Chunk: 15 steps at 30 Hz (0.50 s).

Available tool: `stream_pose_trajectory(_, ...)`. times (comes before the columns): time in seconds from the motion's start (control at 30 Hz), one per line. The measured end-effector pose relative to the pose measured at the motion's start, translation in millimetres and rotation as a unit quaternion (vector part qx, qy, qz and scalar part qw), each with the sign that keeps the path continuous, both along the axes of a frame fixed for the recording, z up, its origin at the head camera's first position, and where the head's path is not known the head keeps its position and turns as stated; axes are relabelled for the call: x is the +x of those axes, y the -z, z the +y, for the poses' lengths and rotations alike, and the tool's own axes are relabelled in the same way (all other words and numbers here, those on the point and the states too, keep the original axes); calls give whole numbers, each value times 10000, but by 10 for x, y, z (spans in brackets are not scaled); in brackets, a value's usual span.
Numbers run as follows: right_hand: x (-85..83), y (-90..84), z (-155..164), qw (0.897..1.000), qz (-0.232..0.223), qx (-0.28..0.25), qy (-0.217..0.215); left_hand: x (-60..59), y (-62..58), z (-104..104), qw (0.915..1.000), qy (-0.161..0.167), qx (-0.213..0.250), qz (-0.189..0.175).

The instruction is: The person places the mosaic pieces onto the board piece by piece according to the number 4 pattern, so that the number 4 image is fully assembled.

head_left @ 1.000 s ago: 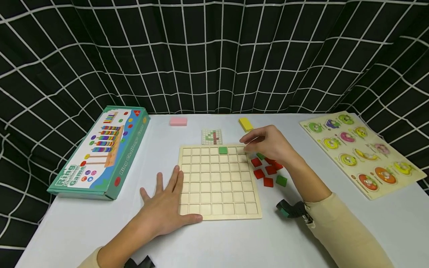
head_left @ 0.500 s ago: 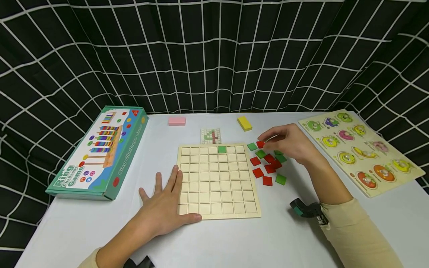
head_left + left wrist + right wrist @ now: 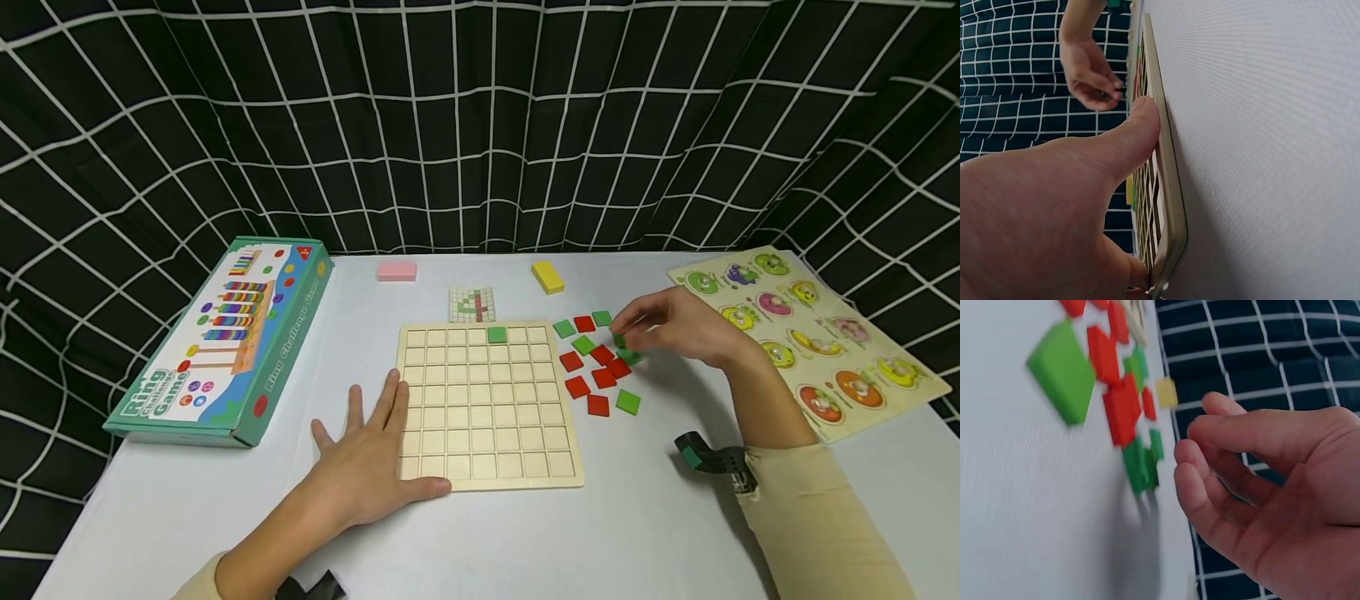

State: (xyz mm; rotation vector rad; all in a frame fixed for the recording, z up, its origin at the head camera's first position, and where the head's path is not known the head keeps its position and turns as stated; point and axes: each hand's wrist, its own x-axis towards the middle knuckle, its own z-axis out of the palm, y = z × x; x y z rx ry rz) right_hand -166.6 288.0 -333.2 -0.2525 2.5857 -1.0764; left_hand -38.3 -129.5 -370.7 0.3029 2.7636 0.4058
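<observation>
The grid board [image 3: 489, 404] lies on the white table [image 3: 637, 533], with one green tile [image 3: 497, 335] seated in its far row. The left hand [image 3: 367, 467] lies flat at the board's near left corner, fingers straight and spread, thumb along the near edge; the left wrist view shows that thumb [image 3: 1135, 134] pressed against the board's rim. To the right of the board sits a loose heap of red and green tiles [image 3: 596, 362]. The right hand [image 3: 671, 325] hovers over the heap's far right side, fingers curled toward the thumb just above a green tile [image 3: 621, 340]; whether they already pinch it cannot be told, and in the right wrist view the fingertips [image 3: 1194, 481] stand apart with nothing between them. Behind the board lie a pattern card [image 3: 473, 305], a pink block [image 3: 397, 271] and a yellow block [image 3: 548, 277]. A game box [image 3: 225, 342] lies left of the board, a fruit puzzle [image 3: 813, 333] far right.
</observation>
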Motion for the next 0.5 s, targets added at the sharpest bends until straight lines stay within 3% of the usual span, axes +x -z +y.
stream_pose_trajectory(0.5,-40,145,185,9992,-242,174,-280,2,-3,2,9999,35,-101,-28)
